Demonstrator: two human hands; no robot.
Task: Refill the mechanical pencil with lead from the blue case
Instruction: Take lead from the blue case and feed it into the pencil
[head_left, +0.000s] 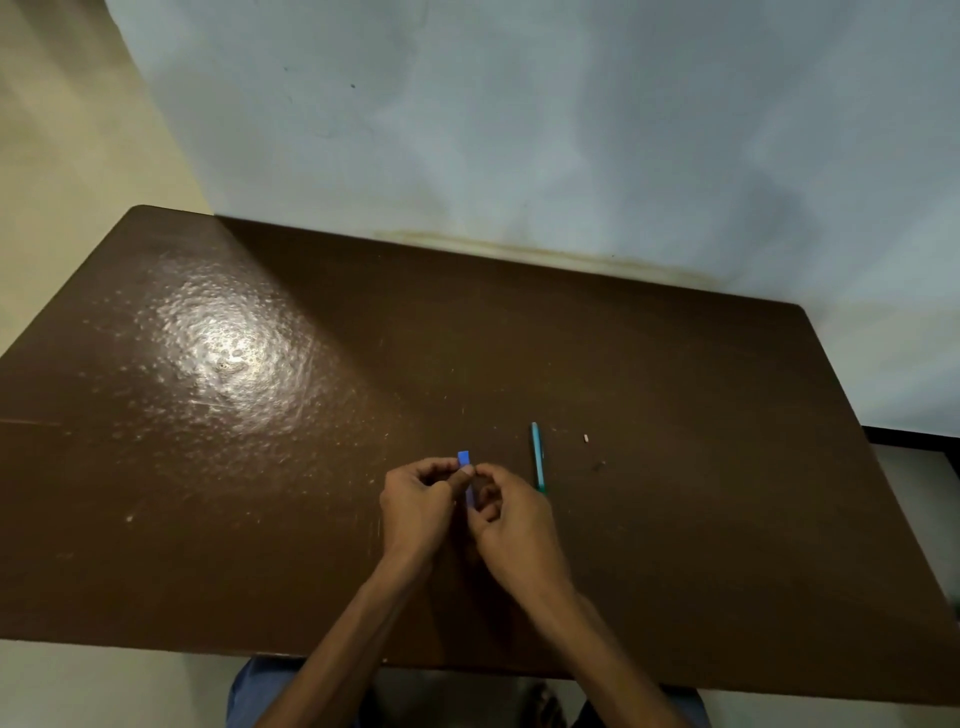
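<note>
A small blue lead case (464, 459) is held upright between both hands, a little above the brown table (208, 467). My left hand (415, 506) grips it from the left, thumb pressed near its top. My right hand (511, 525) pinches it from the right, fingers curled around its lower part. Only the case's top end and a strip lower down show. The teal mechanical pencil (537, 457) lies flat on the table just right of my right hand, pointing away from me. I cannot tell whether the case is open.
A tiny white piece (586, 438) lies on the table right of the pencil. A pale wall stands behind the table's far edge. A bright glare patch marks the table's left half. My knees show below the near edge.
</note>
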